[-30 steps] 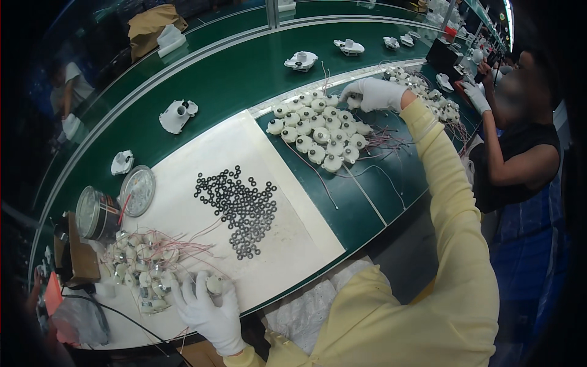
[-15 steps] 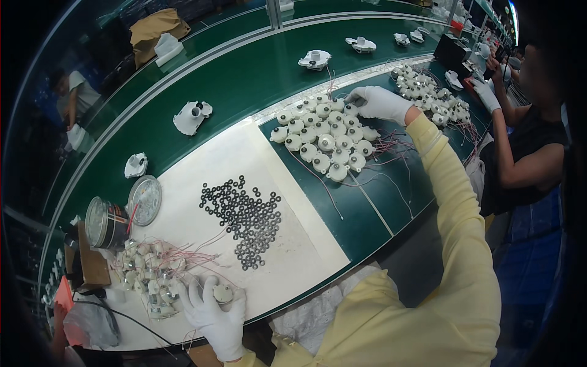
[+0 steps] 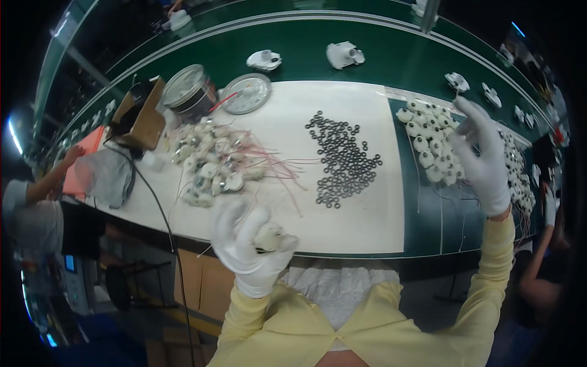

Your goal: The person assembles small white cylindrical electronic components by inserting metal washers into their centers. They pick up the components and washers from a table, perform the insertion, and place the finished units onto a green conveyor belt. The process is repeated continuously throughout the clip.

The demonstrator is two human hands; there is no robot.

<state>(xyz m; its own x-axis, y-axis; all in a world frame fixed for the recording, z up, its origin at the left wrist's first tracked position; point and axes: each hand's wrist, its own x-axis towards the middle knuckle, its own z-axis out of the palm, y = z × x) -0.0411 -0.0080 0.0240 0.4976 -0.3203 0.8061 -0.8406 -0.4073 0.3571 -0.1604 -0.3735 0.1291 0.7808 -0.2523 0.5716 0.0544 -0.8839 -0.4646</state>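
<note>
My left hand (image 3: 254, 248), in a white glove, is curled round a small round white motor (image 3: 269, 237) just above the bench's near edge. Left of the middle lies a heap of similar white motors (image 3: 211, 162) with red and white wires. My right hand (image 3: 483, 159), gloved too and slightly blurred, hovers at the right edge of a cluster of white motors with dark centres (image 3: 431, 144). Its thumb and fingers are apart, and nothing shows between them. Many small black rings (image 3: 342, 162) are spread on the white sheet (image 3: 287, 226) between my hands.
A metal tin (image 3: 189, 92) and a round lid (image 3: 247, 95) with a red stick stand behind the left heap, beside a cardboard box (image 3: 137, 116). White housings (image 3: 345, 55) sit on the green belt (image 3: 306, 40). A black cable (image 3: 162, 208) crosses at left. People work on both sides.
The view has swung, so the bench sits straighter. My right hand has lifted off the far end of the motor cluster and its fingers have spread. My left hand still holds its motor.
</note>
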